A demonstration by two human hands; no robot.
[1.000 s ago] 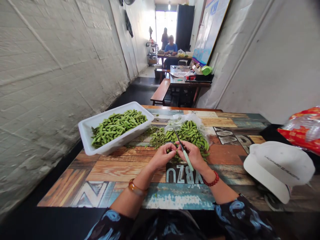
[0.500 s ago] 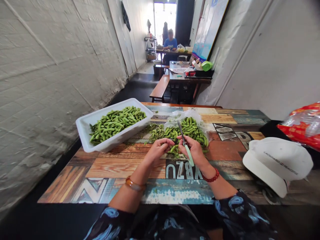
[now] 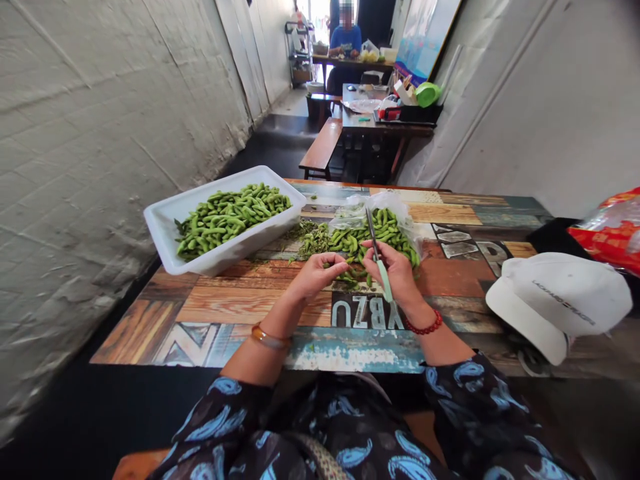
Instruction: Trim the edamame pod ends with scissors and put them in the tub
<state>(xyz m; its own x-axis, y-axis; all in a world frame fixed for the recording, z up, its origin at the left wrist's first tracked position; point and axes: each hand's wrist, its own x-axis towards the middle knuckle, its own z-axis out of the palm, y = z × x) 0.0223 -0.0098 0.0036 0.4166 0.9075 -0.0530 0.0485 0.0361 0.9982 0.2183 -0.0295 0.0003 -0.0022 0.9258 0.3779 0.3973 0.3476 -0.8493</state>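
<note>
My right hand [image 3: 395,272] is closed around scissors [image 3: 385,279] with pale green handles, their dark blades pointing up and away from me. To its left, my left hand [image 3: 319,275] has thumb and fingertips pinched together; whatever they hold is hidden or too small to make out. Just beyond both hands, green edamame pods [image 3: 393,232] spill from a clear plastic bag [image 3: 347,212] onto the table. A heap of small green trimmings [image 3: 313,245] lies left of these pods. Farther left stands a white tray [image 3: 163,250] holding many more pods.
The patterned wooden table [image 3: 240,303] carries a white cap [image 3: 560,297] at right, near a red and clear plastic package [image 3: 610,230]. Ahead are a bench [image 3: 323,145] and another table with a green item [image 3: 428,95]. A person in blue [image 3: 345,41] sits at the far table.
The view has tilted downward, so the table sits higher in the picture. My hands have moved slightly apart. The right still holds the scissors, and the left remains pinched.
</note>
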